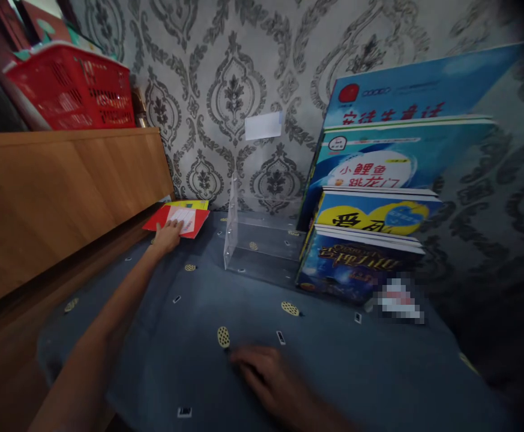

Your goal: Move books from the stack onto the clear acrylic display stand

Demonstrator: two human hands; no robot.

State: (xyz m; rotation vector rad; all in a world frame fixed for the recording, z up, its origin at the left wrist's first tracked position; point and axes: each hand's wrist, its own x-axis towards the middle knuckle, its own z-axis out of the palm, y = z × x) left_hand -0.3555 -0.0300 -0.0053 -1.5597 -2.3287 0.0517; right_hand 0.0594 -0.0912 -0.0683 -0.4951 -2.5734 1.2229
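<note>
At the far left of the cloth, my left hand is stretched out, its fingers resting on top of a red booklet with a pale panel on its cover. Part of a yellow book shows behind the red one. My right hand is low in the middle, over the dark blue cloth; its fingers are loosely bent and apart, slightly blurred, with nothing visible in them. Between the hands and the wall stands a clear stepped acrylic rack. Its right part holds blue picture books in tiers.
A red plastic basket sits on a wooden cabinet at the left. Patterned wallpaper backs the table, with a white label above the rack. A blurred-out pale object lies beside the front books.
</note>
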